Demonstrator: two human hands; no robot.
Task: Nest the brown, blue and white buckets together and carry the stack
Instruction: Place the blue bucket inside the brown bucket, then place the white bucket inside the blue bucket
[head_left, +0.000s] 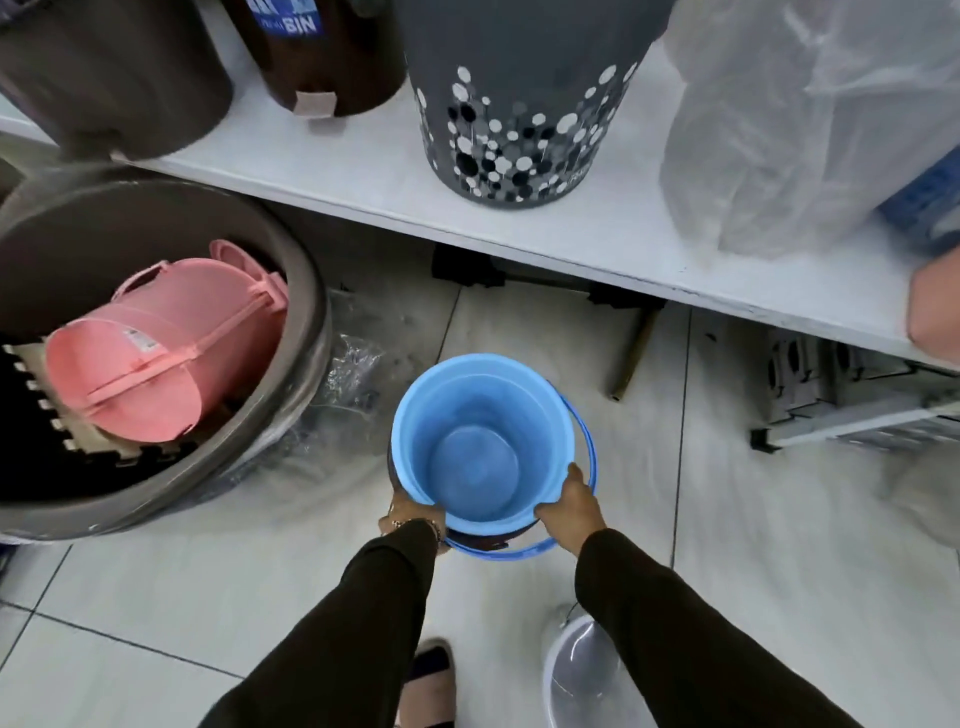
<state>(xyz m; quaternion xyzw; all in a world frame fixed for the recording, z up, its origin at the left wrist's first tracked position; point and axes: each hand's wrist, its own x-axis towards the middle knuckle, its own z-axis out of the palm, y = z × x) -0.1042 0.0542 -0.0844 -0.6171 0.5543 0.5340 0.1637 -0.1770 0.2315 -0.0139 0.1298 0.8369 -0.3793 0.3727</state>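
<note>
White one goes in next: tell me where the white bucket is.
In the head view, the white bucket stands on the floor at bottom right, partly hidden behind the right forearm, below the blue bucket both hands grip.

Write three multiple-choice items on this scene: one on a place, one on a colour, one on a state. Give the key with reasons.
1. Where does the pink bucket lie?
A. On the white shelf
B. Inside the big grey tub
C. Inside the blue bucket

2. What colour is the bucket that both hands grip?
A. Blue
B. Pink
C. Green

3. How is the blue bucket's handle?
A. Raised overhead
B. Missing
C. Folded down around the rim

Key: B, it lies on its side in the grey tub. A, the left hand and right hand hold its blue rim. C, the handle hangs beside the rim.
</note>
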